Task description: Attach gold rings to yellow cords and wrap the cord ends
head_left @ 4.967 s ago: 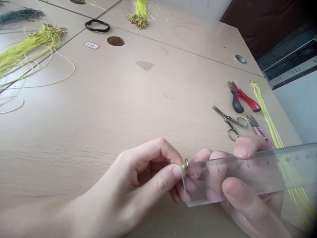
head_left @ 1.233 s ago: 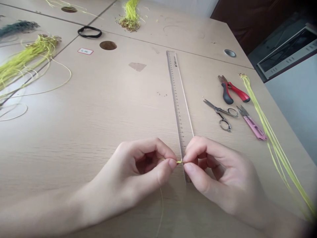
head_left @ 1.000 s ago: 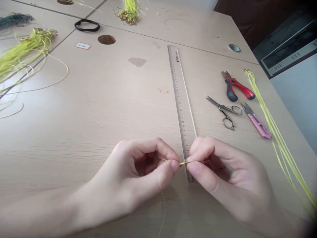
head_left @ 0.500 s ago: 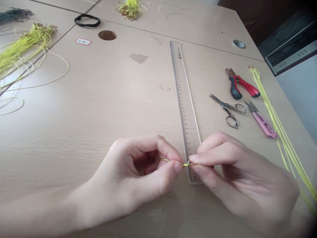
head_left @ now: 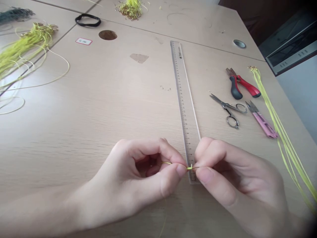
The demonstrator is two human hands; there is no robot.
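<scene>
I take the ruler (head_left: 185, 99) as my landmark. Over its near end, my left hand (head_left: 183, 168) and right hand (head_left: 198, 167), each with thumb and forefinger pinched together, hold a yellow cord (head_left: 189, 168) between them. My right fingers hide part of the ruler's edge. Right of it lie scissors (head_left: 225, 106), red-and-black pliers (head_left: 239, 82), pink snips (head_left: 263, 125) and a strand bundle (head_left: 269, 109); left and beyond, a black band (head_left: 88, 20), a label (head_left: 83, 41) and a larger yellow bundle (head_left: 27, 46). Under everything is a pale wood-grain table (head_left: 99, 99), seamed, with a pale wall surface (head_left: 297, 86) past its right edge.
</scene>
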